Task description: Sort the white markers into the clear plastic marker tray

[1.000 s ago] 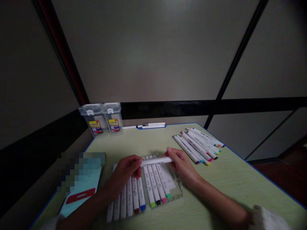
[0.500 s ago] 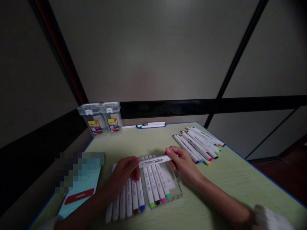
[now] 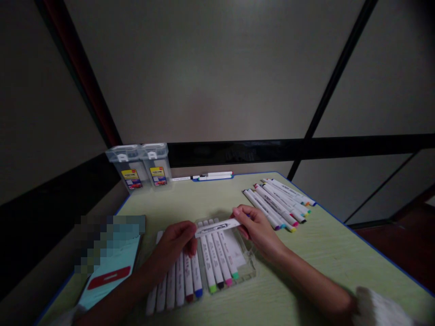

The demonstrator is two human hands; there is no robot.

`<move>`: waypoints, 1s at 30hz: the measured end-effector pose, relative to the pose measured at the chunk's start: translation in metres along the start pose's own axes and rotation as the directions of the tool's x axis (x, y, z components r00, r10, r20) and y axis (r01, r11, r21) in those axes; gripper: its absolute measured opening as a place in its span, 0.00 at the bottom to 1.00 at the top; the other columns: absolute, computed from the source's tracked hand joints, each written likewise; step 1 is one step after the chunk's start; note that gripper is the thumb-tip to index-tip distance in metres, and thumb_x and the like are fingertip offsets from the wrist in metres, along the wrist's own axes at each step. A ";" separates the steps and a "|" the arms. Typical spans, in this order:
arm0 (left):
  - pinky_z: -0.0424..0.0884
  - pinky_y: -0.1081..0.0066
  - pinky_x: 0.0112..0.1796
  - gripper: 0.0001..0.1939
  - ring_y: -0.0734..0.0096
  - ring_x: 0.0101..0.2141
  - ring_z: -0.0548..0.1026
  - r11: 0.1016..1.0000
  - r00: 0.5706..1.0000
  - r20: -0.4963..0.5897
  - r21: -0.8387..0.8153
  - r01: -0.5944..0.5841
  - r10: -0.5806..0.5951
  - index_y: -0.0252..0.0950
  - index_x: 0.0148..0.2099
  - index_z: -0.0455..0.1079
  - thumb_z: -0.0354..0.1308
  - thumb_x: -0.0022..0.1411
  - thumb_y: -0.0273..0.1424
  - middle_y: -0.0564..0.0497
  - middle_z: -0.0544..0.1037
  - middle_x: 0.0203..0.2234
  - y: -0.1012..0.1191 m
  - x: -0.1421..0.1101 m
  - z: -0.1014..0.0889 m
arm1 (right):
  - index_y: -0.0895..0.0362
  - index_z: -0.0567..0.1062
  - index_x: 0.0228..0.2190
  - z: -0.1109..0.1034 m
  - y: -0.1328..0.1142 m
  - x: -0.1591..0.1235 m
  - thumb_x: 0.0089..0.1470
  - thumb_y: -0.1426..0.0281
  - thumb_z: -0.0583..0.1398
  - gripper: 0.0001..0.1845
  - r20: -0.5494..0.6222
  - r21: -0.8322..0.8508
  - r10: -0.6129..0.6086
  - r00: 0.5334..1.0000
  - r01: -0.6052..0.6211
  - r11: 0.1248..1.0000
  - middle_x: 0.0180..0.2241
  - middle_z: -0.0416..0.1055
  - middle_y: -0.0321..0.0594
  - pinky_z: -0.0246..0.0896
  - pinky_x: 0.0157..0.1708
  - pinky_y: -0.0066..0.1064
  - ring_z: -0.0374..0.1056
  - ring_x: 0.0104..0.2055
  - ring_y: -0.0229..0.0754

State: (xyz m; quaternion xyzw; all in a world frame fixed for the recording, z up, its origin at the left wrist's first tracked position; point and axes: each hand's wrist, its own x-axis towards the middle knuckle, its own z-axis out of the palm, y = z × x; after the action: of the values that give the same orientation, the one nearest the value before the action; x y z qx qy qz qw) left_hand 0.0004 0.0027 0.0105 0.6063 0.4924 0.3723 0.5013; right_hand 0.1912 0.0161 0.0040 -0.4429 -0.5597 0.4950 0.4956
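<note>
Between my two hands a white marker pen (image 3: 215, 228) is held nearly level, its printed side facing me. My left hand (image 3: 178, 237) pinches its left end, and my right hand (image 3: 253, 224) grips its right end; the fingers cover both ends. Beneath it lies a clear plastic case (image 3: 249, 269) with several white markers in rows. In its right part are markers with lime, black, pink and green (image 3: 234, 274) tips. In the left part, markers with dark red and blue (image 3: 198, 292) tips show, and my left hand and forearm hide some of the others.
Loose markers (image 3: 275, 203) lie in a pile at the right rear of the table (image 3: 322, 253). Two clear lidded boxes (image 3: 158, 167) stand at the back left. A few pens (image 3: 215, 175) lie along the back edge. On the left rests a phone-like device (image 3: 113, 267) with a lit screen.
The marker between my hands has been turned about its length, so its printed label now shows where it was plain white. Both hands keep hold of it. The view has shifted slightly.
</note>
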 end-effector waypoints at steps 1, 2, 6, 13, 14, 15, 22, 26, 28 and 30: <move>0.56 0.77 0.21 0.17 0.77 0.15 0.59 1.000 1.000 -0.003 0.003 -0.007 0.007 0.36 0.17 0.59 0.49 0.53 0.39 0.58 0.63 0.10 -0.001 0.001 0.000 | 0.58 0.64 0.17 0.000 0.000 0.000 0.45 0.53 0.55 0.21 0.003 0.005 0.005 1.000 -0.005 1.000 0.08 0.49 0.26 0.33 0.13 0.25 0.41 0.12 0.28; 0.55 0.77 0.21 0.16 0.77 0.16 0.59 1.000 1.000 -0.006 0.003 -0.011 0.011 0.35 0.18 0.60 0.49 0.53 0.38 0.59 0.63 0.10 -0.002 0.001 0.000 | 0.58 0.65 0.17 0.000 0.000 0.000 0.45 0.54 0.55 0.21 0.006 0.011 0.010 1.000 -0.010 1.000 0.07 0.49 0.25 0.33 0.13 0.25 0.40 0.11 0.28; 0.55 0.77 0.21 0.12 0.78 0.16 0.59 0.999 1.000 -0.013 -0.031 -0.008 0.007 0.34 0.21 0.62 0.50 0.52 0.35 0.59 0.64 0.10 0.000 0.001 0.000 | 0.59 0.65 0.19 0.000 0.000 -0.001 0.47 0.54 0.54 0.20 0.036 0.046 0.033 0.999 -0.035 0.998 0.06 0.49 0.24 0.32 0.12 0.24 0.39 0.10 0.27; 0.57 0.77 0.23 0.06 0.77 0.19 0.63 0.996 1.000 -0.006 -0.089 0.019 -0.020 0.34 0.30 0.65 0.55 0.47 0.30 0.60 0.67 0.15 0.002 0.000 0.000 | 0.58 0.65 0.21 0.001 0.000 -0.002 0.47 0.54 0.53 0.20 0.057 0.072 0.103 0.993 -0.107 0.992 0.05 0.50 0.24 0.31 0.10 0.22 0.40 0.09 0.27; 0.57 0.77 0.23 0.06 0.76 0.20 0.64 0.996 1.000 -0.005 -0.088 0.023 -0.023 0.34 0.31 0.65 0.56 0.46 0.29 0.59 0.68 0.17 0.002 0.000 0.000 | 0.58 0.65 0.20 0.002 -0.001 -0.002 0.47 0.54 0.53 0.20 0.061 0.074 0.101 0.993 -0.106 0.992 0.06 0.51 0.24 0.31 0.10 0.22 0.40 0.09 0.27; 0.57 0.77 0.24 0.07 0.76 0.21 0.65 0.996 1.000 -0.001 -0.085 0.023 -0.024 0.34 0.31 0.65 0.56 0.46 0.29 0.59 0.68 0.18 0.001 0.001 -0.001 | 0.58 0.65 0.20 0.002 -0.001 -0.002 0.47 0.54 0.53 0.19 0.063 0.074 0.100 0.993 -0.105 0.992 0.06 0.51 0.24 0.32 0.10 0.22 0.40 0.09 0.27; 0.56 0.77 0.22 0.11 0.77 0.18 0.60 1.000 1.000 -0.017 -0.007 -0.015 0.015 0.35 0.22 0.62 0.51 0.50 0.36 0.59 0.64 0.13 0.002 0.001 0.001 | 0.58 0.63 0.19 0.002 -0.003 -0.004 0.45 0.56 0.56 0.18 0.076 0.031 0.098 0.992 -0.101 0.994 0.08 0.52 0.25 0.34 0.12 0.22 0.42 0.11 0.27; 0.54 0.76 0.21 0.18 0.76 0.17 0.57 0.997 0.999 -0.033 0.071 -0.031 0.033 0.36 0.16 0.59 0.46 0.53 0.39 0.58 0.60 0.11 0.004 -0.002 0.002 | 0.59 0.65 0.20 0.000 -0.005 -0.004 0.44 0.58 0.58 0.16 0.068 -0.010 0.071 0.995 -0.070 0.997 0.09 0.53 0.26 0.36 0.14 0.22 0.45 0.13 0.27; 0.54 0.76 0.21 0.20 0.76 0.16 0.57 0.995 0.999 -0.045 0.093 -0.027 0.031 0.36 0.15 0.58 0.45 0.54 0.40 0.58 0.59 0.11 0.004 -0.003 0.002 | 0.59 0.66 0.20 0.000 -0.006 -0.004 0.41 0.59 0.60 0.15 0.065 -0.013 0.063 0.996 -0.062 0.998 0.10 0.54 0.27 0.36 0.14 0.23 0.46 0.14 0.28; 0.54 0.75 0.22 0.21 0.76 0.17 0.58 0.995 0.999 -0.042 0.099 -0.023 0.027 0.36 0.14 0.58 0.44 0.54 0.41 0.58 0.59 0.11 0.004 -0.003 0.002 | 0.59 0.67 0.21 0.000 -0.007 -0.004 0.39 0.60 0.61 0.14 0.066 0.009 0.064 0.996 -0.065 0.998 0.11 0.55 0.27 0.37 0.14 0.23 0.47 0.14 0.28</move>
State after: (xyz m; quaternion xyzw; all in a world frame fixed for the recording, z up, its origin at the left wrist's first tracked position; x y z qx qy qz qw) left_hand 0.0022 -0.0004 0.0142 0.6281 0.5134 0.3670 0.4552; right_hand 0.1918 0.0116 0.0107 -0.4413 -0.5582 0.5282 0.4632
